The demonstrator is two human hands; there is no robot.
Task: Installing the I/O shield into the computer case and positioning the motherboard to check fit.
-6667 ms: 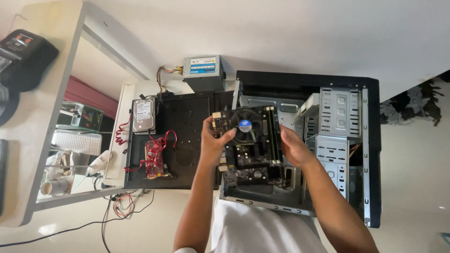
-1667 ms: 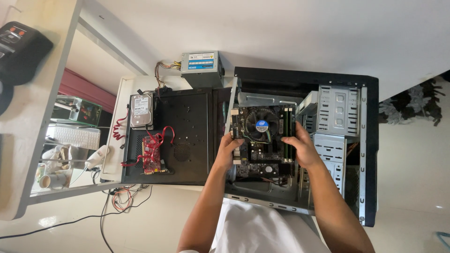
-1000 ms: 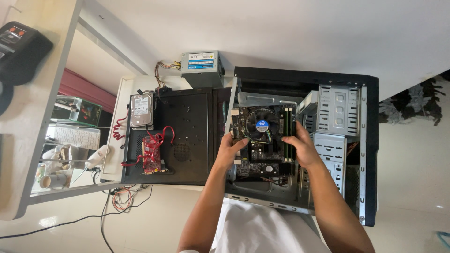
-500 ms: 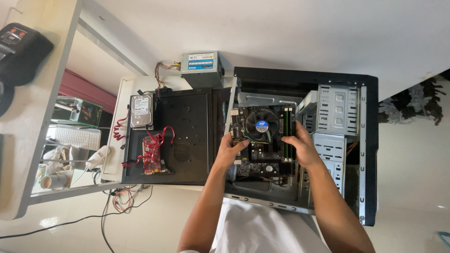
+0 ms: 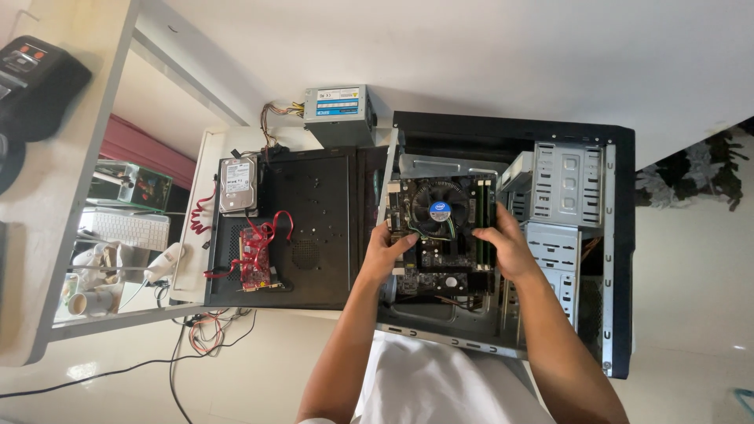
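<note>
An open black computer case (image 5: 620,235) lies on its side. Inside it sits a motherboard (image 5: 440,271) with a round black cooler fan (image 5: 438,208) and memory sticks (image 5: 484,213). My left hand (image 5: 385,255) grips the board's left edge. My right hand (image 5: 506,247) holds its right edge beside the memory sticks. Both hands keep the board level within the case, below the metal drive cage (image 5: 561,188).
The black side panel (image 5: 314,228) lies left of the case, with a red card and red cables (image 5: 255,251) on it. A hard drive (image 5: 238,184) and a grey power supply (image 5: 338,110) lie nearby. A keyboard (image 5: 126,229) sits on a lower shelf at left.
Earlier the board was held tilted and further left above the case. It has moved right and down into the case. Over the last second my hands barely shift.
</note>
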